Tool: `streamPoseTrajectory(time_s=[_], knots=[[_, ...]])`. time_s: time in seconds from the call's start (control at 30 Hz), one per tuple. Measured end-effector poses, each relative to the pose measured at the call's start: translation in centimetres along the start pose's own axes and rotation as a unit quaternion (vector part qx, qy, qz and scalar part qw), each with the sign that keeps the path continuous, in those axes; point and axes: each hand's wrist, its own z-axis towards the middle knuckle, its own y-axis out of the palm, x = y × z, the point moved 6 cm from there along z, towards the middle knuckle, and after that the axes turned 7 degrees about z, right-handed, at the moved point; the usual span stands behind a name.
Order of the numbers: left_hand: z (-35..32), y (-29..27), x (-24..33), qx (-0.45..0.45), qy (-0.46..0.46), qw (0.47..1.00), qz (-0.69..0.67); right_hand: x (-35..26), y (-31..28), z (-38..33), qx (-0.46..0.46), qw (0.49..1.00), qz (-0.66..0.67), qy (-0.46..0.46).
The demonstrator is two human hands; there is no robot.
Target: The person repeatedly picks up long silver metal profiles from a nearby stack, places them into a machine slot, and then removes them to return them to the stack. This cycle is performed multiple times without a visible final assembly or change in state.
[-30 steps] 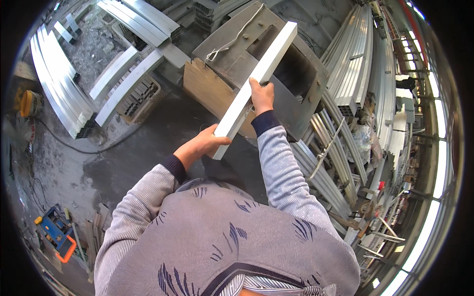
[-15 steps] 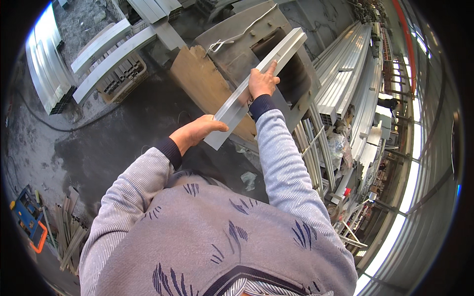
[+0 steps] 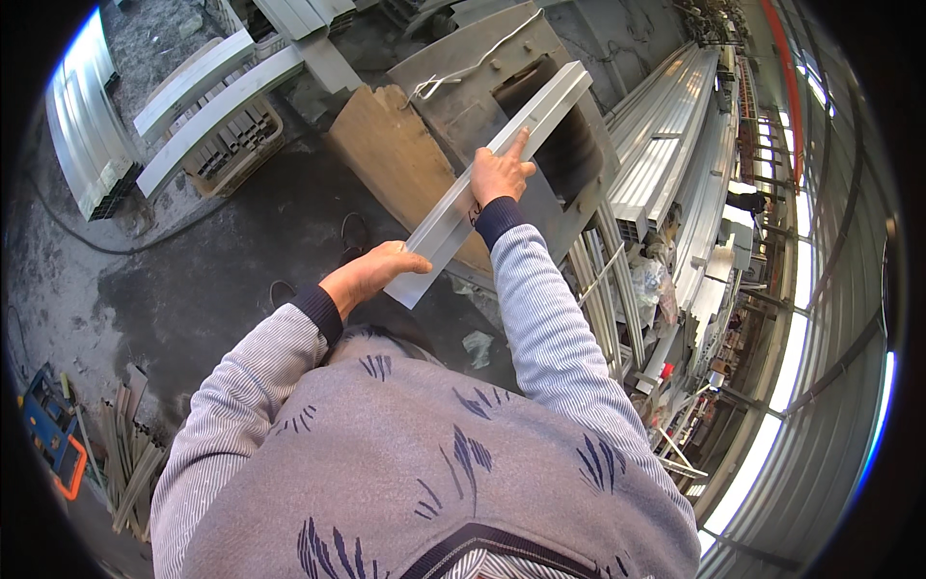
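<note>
A silvery metal profile (image 3: 447, 224), long and channelled along its length, slants from near my body up to the far right. My left hand (image 3: 369, 274) grips its near end, thumb on top and the other fingers hidden beneath. Farther along, my right hand (image 3: 501, 175) holds the same profile, with its index finger stretched along the upper face. The far end lies over the dark opening of a grey metal machine housing (image 3: 453, 72); whether it rests on anything there I cannot tell. A tan board (image 3: 391, 159) stands at the housing's near left side.
Long metal profiles (image 3: 666, 145) are stacked on the right, with plastic wrapping (image 3: 652, 292) beside them. At the far left are more profiles (image 3: 92, 125) and a crate of short pieces (image 3: 227, 154). A cable (image 3: 116, 251) crosses the floor. Offcuts (image 3: 125, 454) lie lower left.
Both hands and the metal profile have shifted slightly left and toward my body. My grip looks the same. My shoes now show more clearly below.
</note>
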Motion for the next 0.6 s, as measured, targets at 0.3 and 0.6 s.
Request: streamPoseTrajectory(time_s=[0.3,0.6], knots=[[-2.0,-0.1,-0.4,0.011,-0.007,1.000,0.005,-0.4,0.1,-2.0,-0.011,1.000,0.020,0.005],[-3.9,-0.1,-2.1,-0.006,-0.021,1.000,-0.010,0.2,1.0,-3.9,-0.003,1.000,0.001,-0.004]])
